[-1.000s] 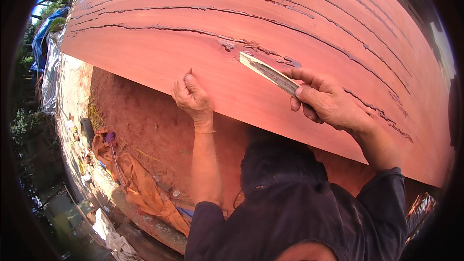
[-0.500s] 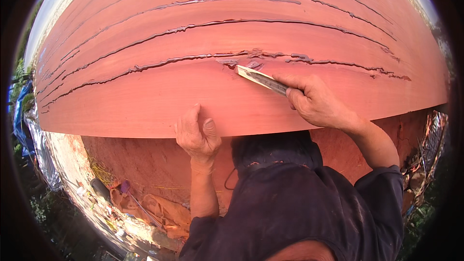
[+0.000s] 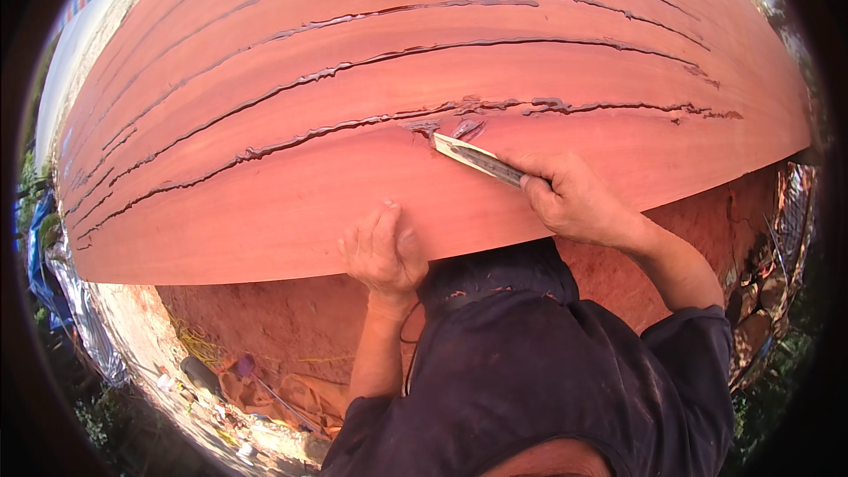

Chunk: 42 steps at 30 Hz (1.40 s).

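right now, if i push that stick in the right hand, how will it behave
The stick looks fairly stiff, running straight out from the right hand. It is probably light, being slim and held near one end. The dark smear along it might make it slippery.

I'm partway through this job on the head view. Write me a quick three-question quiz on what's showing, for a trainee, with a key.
1. Short answer: Which hand holds the narrow, flat strip with pale edges and a dark middle?
2. True or false: The bare left hand, with no tool in it, is at the near edge of the broad, dark-streaked reddish panel.
3. Fill in the blank: From the hand that holds it, the strip slants up and toward the ____ side of the picture.

Key
1. The bare right hand.
2. True.
3. Left.
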Tool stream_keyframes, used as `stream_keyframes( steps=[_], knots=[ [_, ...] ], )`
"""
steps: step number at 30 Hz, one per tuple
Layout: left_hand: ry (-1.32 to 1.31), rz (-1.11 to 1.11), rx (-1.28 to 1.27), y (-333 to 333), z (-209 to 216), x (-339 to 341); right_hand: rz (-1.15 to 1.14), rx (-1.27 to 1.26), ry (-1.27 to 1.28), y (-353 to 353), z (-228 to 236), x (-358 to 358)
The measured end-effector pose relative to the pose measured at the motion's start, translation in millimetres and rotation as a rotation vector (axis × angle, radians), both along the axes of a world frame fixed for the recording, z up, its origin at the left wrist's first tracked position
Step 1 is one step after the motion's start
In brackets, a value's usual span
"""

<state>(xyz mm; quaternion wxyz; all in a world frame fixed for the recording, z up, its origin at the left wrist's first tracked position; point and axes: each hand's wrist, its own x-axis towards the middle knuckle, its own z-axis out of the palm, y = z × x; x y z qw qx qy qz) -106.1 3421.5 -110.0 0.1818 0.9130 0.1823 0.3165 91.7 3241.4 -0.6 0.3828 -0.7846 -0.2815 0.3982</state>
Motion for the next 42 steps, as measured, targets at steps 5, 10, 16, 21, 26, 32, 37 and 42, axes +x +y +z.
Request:
stream_keyframes(
  steps=[5,10,16,21,26,32,37,42],
  knots=[
    [0.002,-0.008,-0.012,-2,3,3,-0.021,0.015,0.001,2,-4,-2],
    [0.023,-0.001,-0.018,-2,1,0,-0.056,-0.006,0.069,6,-4,-9],
    [-0.013,-0.042,-0.018,-3,2,3,-0.006,0.03,-0.099,12,-13,-15],
    [-0.018,-0.065,-0.019,-4,3,3,0.019,0.134,-0.043,31,-14,-27],
    [-0.015,-0.062,-0.026,-4,3,3,-0.12,0.279,-0.133,21,-15,-29],
    [0.063,-0.03,-0.034,-2,4,-2,-0.208,0.175,-0.02,-17,-9,-15],
    [0.015,-0.037,-0.016,-2,1,-1,-0.39,0.114,0.149,-46,3,1],
    [-0.034,-0.063,-0.002,-4,-3,2,-0.563,0.338,0.478,-101,13,1]
  ],
)
